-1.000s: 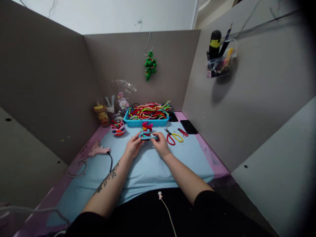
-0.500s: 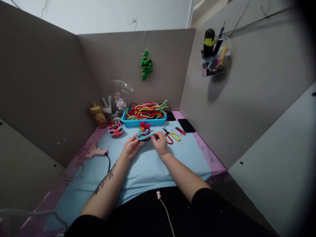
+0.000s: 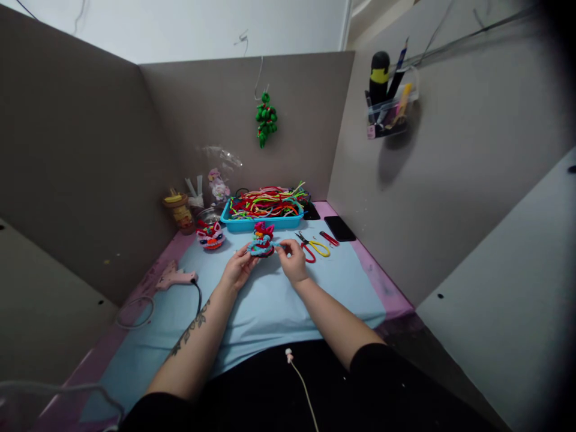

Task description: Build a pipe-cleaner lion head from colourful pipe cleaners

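A light blue fuzzy stem, bent into a loop with a coiled part, is held between my two hands. My left hand pinches its left side. The right end of the stem is between the closed fingertips of my right hand. Directly behind the loop stands a small red and pink figure, partly covered by it; whether they touch is unclear. Scissors with red and yellow handles lie just right of my right hand. To the left sits a pink and red animal-head figure.
A blue tray of colourful fuzzy stems stands at the back. A black phone and a red tool lie at the right. On the left are a pink glue gun with its cable and a brown jar.
The blue stem's loop looks rounder and sits slightly further left, and its right part now shows as a short end at my right fingertips. My hands have barely moved.
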`<action>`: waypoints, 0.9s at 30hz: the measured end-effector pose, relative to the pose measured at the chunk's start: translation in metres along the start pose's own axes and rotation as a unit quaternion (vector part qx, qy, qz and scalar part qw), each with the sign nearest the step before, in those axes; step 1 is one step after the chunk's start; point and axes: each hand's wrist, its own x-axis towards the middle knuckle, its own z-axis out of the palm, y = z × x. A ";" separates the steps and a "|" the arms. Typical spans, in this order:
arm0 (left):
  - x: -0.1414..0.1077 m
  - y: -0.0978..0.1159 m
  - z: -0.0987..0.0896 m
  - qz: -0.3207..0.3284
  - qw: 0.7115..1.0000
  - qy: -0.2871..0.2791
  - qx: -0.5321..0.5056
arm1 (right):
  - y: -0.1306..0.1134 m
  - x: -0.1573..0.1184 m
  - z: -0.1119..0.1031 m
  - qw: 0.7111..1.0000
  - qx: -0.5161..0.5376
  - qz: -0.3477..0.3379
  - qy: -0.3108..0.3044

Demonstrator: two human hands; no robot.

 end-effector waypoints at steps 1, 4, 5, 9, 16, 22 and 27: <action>0.000 -0.001 0.001 -0.007 1.000 0.006 0.004 | 0.000 0.000 0.000 1.000 0.008 0.009 -0.006; -0.001 -0.004 0.003 -0.037 0.999 0.029 0.020 | 0.003 0.001 0.001 0.997 0.031 0.046 -0.048; -0.002 -0.004 0.003 -0.042 0.998 0.038 0.025 | 0.004 0.002 0.002 0.995 0.037 0.058 -0.065; -0.002 -0.003 0.004 -0.038 0.996 0.066 0.041 | 0.010 0.002 0.004 0.989 0.042 0.096 -0.105; 0.001 -0.005 -0.005 0.019 0.965 0.125 0.228 | 0.015 0.002 0.004 0.985 0.029 0.112 -0.126; -0.007 -0.001 -0.014 0.190 0.780 0.159 0.574 | 0.021 -0.001 0.007 0.983 -0.035 0.088 -0.159; -0.014 0.007 -0.010 0.250 0.721 0.088 0.640 | 0.025 -0.003 0.008 0.979 -0.070 0.067 -0.182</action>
